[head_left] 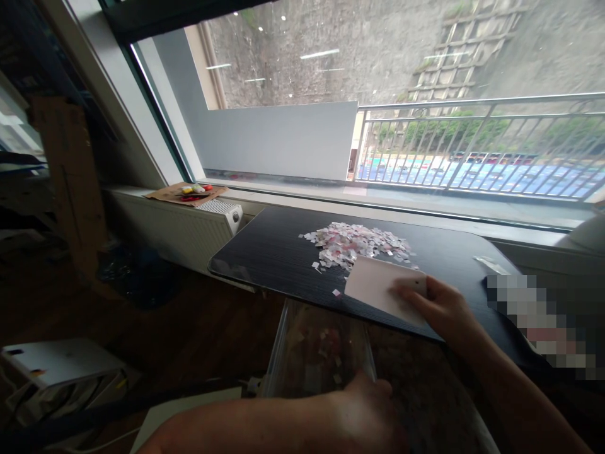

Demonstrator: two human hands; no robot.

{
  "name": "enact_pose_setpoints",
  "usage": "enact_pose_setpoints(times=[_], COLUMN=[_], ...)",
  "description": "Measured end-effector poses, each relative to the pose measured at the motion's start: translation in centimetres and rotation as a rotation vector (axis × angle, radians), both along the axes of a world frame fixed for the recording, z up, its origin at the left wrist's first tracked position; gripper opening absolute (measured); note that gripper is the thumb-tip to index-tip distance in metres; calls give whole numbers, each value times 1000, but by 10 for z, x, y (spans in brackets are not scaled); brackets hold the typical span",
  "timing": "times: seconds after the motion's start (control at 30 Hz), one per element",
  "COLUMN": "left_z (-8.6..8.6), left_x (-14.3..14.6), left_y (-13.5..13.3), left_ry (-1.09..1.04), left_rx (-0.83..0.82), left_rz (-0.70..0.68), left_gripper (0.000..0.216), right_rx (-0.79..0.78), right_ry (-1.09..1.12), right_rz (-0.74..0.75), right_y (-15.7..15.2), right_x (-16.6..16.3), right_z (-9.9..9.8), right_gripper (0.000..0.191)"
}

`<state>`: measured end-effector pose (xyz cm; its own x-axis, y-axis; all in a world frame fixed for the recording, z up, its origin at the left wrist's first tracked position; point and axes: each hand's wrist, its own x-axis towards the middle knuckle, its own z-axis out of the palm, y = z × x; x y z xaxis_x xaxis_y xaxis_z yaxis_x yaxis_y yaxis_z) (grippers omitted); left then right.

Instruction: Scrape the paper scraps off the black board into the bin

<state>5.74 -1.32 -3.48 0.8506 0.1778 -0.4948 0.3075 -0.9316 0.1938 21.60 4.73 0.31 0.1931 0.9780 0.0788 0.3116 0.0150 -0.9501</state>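
Black table (265, 243), showing fine streaks; clear bin (278, 347), sitting below table's near edge, left hand (371, 389) touching it, grip unclear; white card (375, 284), extending over table, right hand (444, 306) pinching its end; paper scraps (352, 243), heaping atop table.

R hand (444, 302) is hovering over the table's (265, 246) near edge, R of its midpt., digits pointing L & pinching. R forearm (513, 384), bare, is slanting up-L from the lower R. L forearm (255, 422), also bare, is stretching approx. level L to R, below the near edge. L hand (371, 400) is hanging lower than R, knuckles blurred; can't tell its grip.
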Motion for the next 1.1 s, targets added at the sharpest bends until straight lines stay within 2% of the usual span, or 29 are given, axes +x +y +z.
enact_pose_setpoints(times=[0.13,0.23,0.43,0.57,0.67,0.77,0.93,1.1], left_z=[-7,-13,-25,-27,-25,-19,0,13], left_x=[-3,-3,-3,-2,0,2,-3,-9], left_y=[0,1,1,1,2,3,3,2], left_ry=[-74,-72,-214,-157,-80,-23,-96,-106], left_rx=[-3,-12,5,-19,-30,-38,-28,0], left_rz=[2,-11,13,-19,-2,4,-9,-45], left_gripper=[14,20,31,29,19,18,24,22], right_rx=[-15,-27,-8,15,42,35,-21,-63], right_ry=[19,42,23,2,-19,4,100,228], right_rz=[22,70,52,62,27,42,112,68], right_y=[4,4,10,13,12,10,8,11], right_x=[-4,-6,-8,-14,-16,-16,-12,-6], right_z=[-2,-3,-4,-4,0,1,-6,-12], right_gripper=[28,27,27,25,24,24,24,25])
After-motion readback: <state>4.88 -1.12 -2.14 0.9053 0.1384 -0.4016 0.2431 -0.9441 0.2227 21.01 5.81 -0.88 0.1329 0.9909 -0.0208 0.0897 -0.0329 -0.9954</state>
